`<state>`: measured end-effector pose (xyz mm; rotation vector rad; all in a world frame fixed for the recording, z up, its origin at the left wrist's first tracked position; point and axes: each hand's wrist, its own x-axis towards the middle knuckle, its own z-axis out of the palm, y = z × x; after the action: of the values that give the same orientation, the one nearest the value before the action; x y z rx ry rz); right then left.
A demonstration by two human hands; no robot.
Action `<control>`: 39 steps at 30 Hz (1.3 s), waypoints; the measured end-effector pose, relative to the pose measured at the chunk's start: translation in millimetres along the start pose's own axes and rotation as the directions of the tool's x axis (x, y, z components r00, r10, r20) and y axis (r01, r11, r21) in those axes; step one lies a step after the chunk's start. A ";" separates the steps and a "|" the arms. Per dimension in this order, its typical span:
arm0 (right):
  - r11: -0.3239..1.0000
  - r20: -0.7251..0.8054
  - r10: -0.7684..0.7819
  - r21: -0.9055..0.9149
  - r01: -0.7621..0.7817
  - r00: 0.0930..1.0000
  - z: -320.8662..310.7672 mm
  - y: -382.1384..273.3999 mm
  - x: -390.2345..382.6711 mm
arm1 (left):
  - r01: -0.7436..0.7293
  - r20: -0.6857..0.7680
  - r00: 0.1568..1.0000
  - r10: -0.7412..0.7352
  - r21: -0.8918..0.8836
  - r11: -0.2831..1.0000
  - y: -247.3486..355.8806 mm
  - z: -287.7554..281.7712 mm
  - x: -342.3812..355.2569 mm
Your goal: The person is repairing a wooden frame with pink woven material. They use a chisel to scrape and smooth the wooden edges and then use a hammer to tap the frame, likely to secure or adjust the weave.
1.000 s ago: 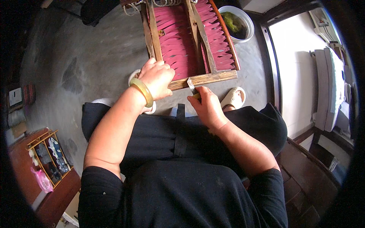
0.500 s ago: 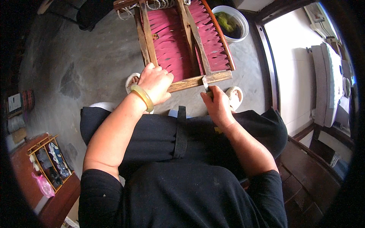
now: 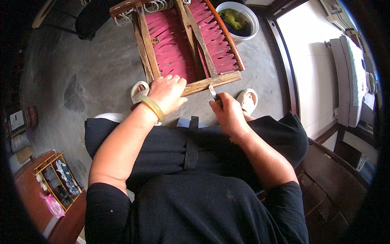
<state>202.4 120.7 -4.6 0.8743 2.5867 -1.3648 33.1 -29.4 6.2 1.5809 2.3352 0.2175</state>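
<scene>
In front of me is a wooden frame (image 3: 223,79), perhaps an overturned chair or stool, laced with pink strips (image 3: 172,46). My left hand (image 3: 165,93), with a yellowish bangle at the wrist, is closed over the left part of the frame's near bar, at the foot of a slanting slat (image 3: 142,44). My right hand (image 3: 230,116) is wrapped round the handle of a small knife (image 3: 212,91). Its short, greyish blade points up and touches or nearly touches the near edge of that bar, right of the middle. Most of the handle is hidden in my fingers.
A white bucket (image 3: 254,28) with something green in it stands beyond the frame's right side. My feet in pale sandals (image 3: 248,101) flank the frame's near end. On the right is a doorway edge (image 3: 284,69); lower left, a compartmented rack (image 3: 60,179) and a pink bag (image 3: 53,204).
The frame, bucket and floor have shifted slightly left and up in view. The knife blade has moved slightly left along the near bar and tilts more. Both hands keep their hold.
</scene>
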 end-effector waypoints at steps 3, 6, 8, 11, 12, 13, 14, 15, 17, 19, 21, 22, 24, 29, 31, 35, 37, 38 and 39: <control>0.992 -0.035 0.116 0.057 -0.114 0.993 -8.6 -1.7 1.9 | -0.007 0.017 1.000 0.007 -0.021 1.000 1.8 -2.3 1.6; 0.997 -0.029 0.077 0.029 -0.076 0.997 -8.5 3.4 1.4 | -0.013 0.015 1.000 0.014 -0.020 1.000 0.8 -0.6 3.4; 1.000 0.002 -0.004 0.023 0.004 1.000 -5.1 5.2 -1.4 | -0.010 0.024 1.000 0.011 -0.013 1.000 1.7 -1.4 4.2; 1.000 -0.010 0.017 -0.002 -0.017 1.000 -6.4 2.6 -0.2 | -0.008 0.032 0.999 0.008 -0.014 1.000 1.9 -2.4 4.6; 0.996 -0.009 0.088 0.024 -0.087 0.996 -10.6 1.9 2.5 | -0.006 0.033 0.999 0.007 -0.016 1.000 1.5 -2.7 4.4; 0.986 -0.006 0.158 0.050 -0.157 0.987 -15.5 -0.7 4.2 | -0.008 0.035 0.999 0.008 -0.014 1.000 0.6 -2.4 4.1; 0.991 -0.052 0.117 0.070 -0.113 0.992 -18.7 -2.6 2.7 | -0.010 0.034 0.999 0.010 -0.014 1.000 0.1 -1.2 4.7; 0.996 -0.042 0.084 0.044 -0.082 0.996 -16.6 -1.9 1.1 | -0.012 0.034 0.999 0.012 -0.014 1.000 0.0 -0.7 5.3; 1.000 -0.018 0.017 -0.005 -0.017 1.000 -9.3 0.0 -1.9 | -0.012 0.036 0.999 0.013 -0.014 1.000 0.9 -1.5 5.4; 0.998 0.003 0.049 -0.027 -0.049 0.999 -13.2 0.2 0.0 | -0.011 0.036 0.999 0.011 -0.015 1.000 1.1 -2.1 5.3; 0.988 -0.011 0.128 -0.086 -0.128 0.992 -19.3 4.2 7.4 | -0.013 0.031 0.999 0.014 -0.020 1.000 0.8 -1.6 5.5; 0.991 -0.014 0.108 -0.073 -0.109 0.994 -19.6 3.9 6.8 | -0.011 0.036 0.999 0.011 -0.014 1.000 0.6 -1.3 5.1; 0.997 -0.019 0.064 -0.052 -0.065 0.998 -21.8 3.0 6.2 | -0.002 0.040 0.999 0.002 -0.002 1.000 0.9 -1.7 5.2; 0.967 -0.017 -0.152 -0.208 0.146 0.988 -27.9 -1.0 3.4 | 0.013 0.090 0.996 -0.015 0.019 1.000 1.8 -1.2 8.5; 0.926 0.049 -0.189 -0.325 0.194 0.981 -39.4 -9.7 5.9 | 0.015 0.084 0.996 -0.017 0.021 1.000 0.6 0.2 8.4; 0.800 0.148 -0.317 -0.490 0.348 0.937 -50.4 -12.0 15.7 | 0.011 0.055 0.998 -0.012 0.017 1.000 -0.2 3.7 8.2; 0.680 0.228 -0.379 -0.589 0.437 0.897 -52.8 -14.7 22.1 | 0.007 0.041 0.999 -0.007 0.014 1.000 -0.9 3.5 7.4; 0.615 0.243 -0.426 -0.629 0.475 0.872 -51.6 -11.9 24.4 | 0.001 0.035 0.999 -0.001 0.012 1.000 -0.6 3.4 6.9; 0.589 0.240 -0.421 -0.661 0.465 0.875 -49.4 -10.7 25.3 | -0.005 0.028 1.000 0.005 0.011 1.000 -0.6 3.1 6.6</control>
<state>184.7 165.9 24.3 0.0450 3.0036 -0.2920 31.4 -23.6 2.0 1.5845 2.3150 0.1830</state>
